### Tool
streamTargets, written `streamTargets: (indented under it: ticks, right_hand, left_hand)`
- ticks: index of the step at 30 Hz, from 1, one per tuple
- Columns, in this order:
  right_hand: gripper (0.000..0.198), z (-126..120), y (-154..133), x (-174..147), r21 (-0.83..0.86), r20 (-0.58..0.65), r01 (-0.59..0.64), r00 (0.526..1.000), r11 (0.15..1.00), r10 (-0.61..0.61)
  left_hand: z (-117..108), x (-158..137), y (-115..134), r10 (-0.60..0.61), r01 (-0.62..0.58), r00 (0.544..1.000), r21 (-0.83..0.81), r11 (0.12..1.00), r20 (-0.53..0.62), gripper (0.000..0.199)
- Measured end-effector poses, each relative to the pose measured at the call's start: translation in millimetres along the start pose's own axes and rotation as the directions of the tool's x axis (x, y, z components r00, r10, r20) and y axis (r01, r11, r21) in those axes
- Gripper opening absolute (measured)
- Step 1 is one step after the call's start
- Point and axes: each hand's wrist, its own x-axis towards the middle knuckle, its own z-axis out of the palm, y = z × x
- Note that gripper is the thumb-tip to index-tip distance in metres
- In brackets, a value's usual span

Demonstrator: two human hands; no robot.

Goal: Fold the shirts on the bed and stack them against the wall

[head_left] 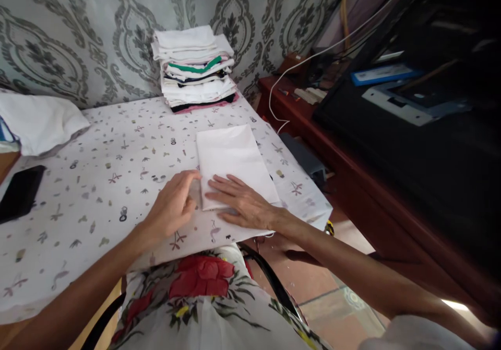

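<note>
Flwr garment (203, 279); cloth (230, 151) undr R hand (243, 202)

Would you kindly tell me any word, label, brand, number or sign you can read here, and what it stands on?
There is no readable text.
Blue-edged white item at right: any print is too blurred to read.
Folded white cloth: no lettering shows.
Smartphone: dark screen, nothing legible.

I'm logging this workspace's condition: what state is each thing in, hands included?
White cloth: folded, lying flat.
Right hand: fingers spread, on the cloth.
Left hand: fingers bent, at the cloth's left edge.
Clothes stack: folded, piled up.
Phone: lying flat, screen dark.
White cable: curved loosely.
Patterned tablecloth: spread out.
</note>
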Motion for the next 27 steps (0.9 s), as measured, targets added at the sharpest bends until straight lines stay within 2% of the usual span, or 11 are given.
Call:
streamTargets:
  ticks: [4, 8, 11, 13, 15, 17, 19, 22, 27]
  right_hand:
    - [0.046, -7.0, -9.6, -0.1, -0.015, 0.088, 0.027, 0.996, 1.0, -0.026]
    - [0.04, -22.0, -15.5, 0.3, 0.118, 0.14, 0.021, 0.99, 0.993, -0.037]
    - [0.037, -36.5, -3.8, 12.5, 0.203, 0.053, -0.037, 0.998, 0.978, 0.027]
    - [0.037, -45.0, 16.8, 29.2, 0.156, -0.06, -0.12, 0.99, 0.981, 0.131]
    - [0.038, -50.8, 45.0, 49.5, 0.035, -0.136, -0.272, 0.952, 0.962, 0.274]
    - [0.039, -52.8, 74.2, 68.2, -0.07, -0.169, -0.433, 0.893, 0.899, 0.417]
    - [0.04, -51.0, 97.5, 80.9, -0.124, -0.192, -0.538, 0.838, 0.834, 0.511]
    - [0.044, -43.7, 115.1, 87.2, -0.165, -0.207, -0.604, 0.794, 0.78, 0.571]
    - [0.05, -37.2, 117.2, 84.6, -0.188, -0.181, -0.614, 0.789, 0.767, 0.587]
  left_hand:
    - [-7.0, 42.9, -27.6, 0.011, -0.011, 1.0, -0.02, 1.0, -0.025, 0.033]
    - [-7.0, 116.5, -68.8, -0.131, 0.118, 0.984, -0.117, 0.986, -0.116, 0.028]
    - [-8.5, 165.7, -94.3, -0.193, 0.176, 0.979, -0.196, 0.965, -0.072, 0.028]
    - [-6.8, 187.4, -103.9, -0.19, 0.185, 0.982, -0.218, 0.958, -0.004, 0.027]
    - [-2.6, 201.3, -108.4, -0.172, 0.177, 0.984, -0.218, 0.96, 0.042, 0.025]
    - [2.4, 210.5, -110.0, -0.147, 0.157, 0.987, -0.211, 0.965, 0.063, 0.02]
    - [6.6, 218.0, -110.8, -0.124, 0.138, 0.989, -0.21, 0.968, 0.082, 0.013]
    - [9.1, 227.6, -111.9, -0.103, 0.126, 0.989, -0.235, 0.964, 0.11, 0.006]
    - [4.9, 232.7, -111.9, -0.051, 0.11, 0.984, -0.348, 0.931, 0.173, 0.012]
